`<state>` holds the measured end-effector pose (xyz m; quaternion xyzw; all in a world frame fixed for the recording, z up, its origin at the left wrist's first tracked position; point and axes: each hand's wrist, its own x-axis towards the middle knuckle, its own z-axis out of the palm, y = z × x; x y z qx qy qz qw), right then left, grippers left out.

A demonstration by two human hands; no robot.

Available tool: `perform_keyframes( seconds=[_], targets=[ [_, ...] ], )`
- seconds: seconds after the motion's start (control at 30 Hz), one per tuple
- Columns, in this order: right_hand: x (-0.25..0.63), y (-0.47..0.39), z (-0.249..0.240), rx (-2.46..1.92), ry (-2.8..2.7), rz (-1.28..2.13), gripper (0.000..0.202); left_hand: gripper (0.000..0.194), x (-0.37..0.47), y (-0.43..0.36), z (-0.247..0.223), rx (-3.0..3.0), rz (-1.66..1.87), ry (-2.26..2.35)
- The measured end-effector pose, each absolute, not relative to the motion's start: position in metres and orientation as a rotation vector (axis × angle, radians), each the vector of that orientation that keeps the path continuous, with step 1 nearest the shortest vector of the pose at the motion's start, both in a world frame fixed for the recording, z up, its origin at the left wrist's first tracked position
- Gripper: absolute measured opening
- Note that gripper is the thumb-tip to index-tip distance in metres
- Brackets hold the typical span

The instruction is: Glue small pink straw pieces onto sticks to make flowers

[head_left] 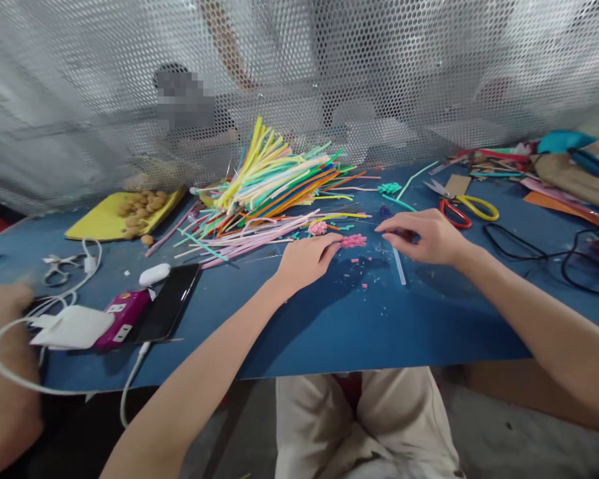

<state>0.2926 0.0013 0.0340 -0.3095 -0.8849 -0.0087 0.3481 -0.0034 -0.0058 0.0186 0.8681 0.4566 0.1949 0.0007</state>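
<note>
Near the middle of the blue table (379, 332), my left hand (309, 258) is closed on a small pink fuzzy piece (353, 241) that sticks out past its fingertips. My right hand (424, 236) is to the right of it, thumb and fingers pinched together; whatever they hold is too small to make out. A clear stick (399, 267) lies below my right fingertips, and a dark blue object (385, 212) is just behind them. Another pink curled piece (317, 228) rests behind my left hand. Small pink scraps (364, 285) lie between the hands.
Behind my left hand is a pile of colourful pipe cleaners (279, 179). Scissors (466, 206) and a black cable (529, 249) are at the right. A phone (167, 303), a white charger (74, 326) and a yellow sheet (97, 216) are left. Another person's arm (4, 359) reaches in at far left.
</note>
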Motion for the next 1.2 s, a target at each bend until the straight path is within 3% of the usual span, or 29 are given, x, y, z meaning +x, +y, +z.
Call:
perform_keyframes(
  seconds=[0.47,0.73,0.9,1.1,1.2],
  targets=[
    [0.279,-0.002,0.026,-0.732,-2.357,0.243,0.021,0.035,0.000,-0.007,0.016,2.758,0.638,1.295],
    [0.283,-0.004,0.027,-0.775,-2.291,0.225,0.039,0.037,0.000,-0.010,0.021,2.794,0.675,1.295],
    [0.282,-0.004,0.027,-0.777,-2.260,0.199,0.026,0.037,-0.001,-0.009,0.019,2.772,0.710,1.302],
    [0.282,-0.003,0.025,-0.820,-2.283,0.183,0.042,0.035,-0.001,-0.008,0.019,2.767,0.703,1.288],
    [0.282,-0.001,0.023,-0.829,-2.283,0.172,0.039,0.034,0.000,-0.009,0.021,2.783,0.709,1.277]
  ],
)
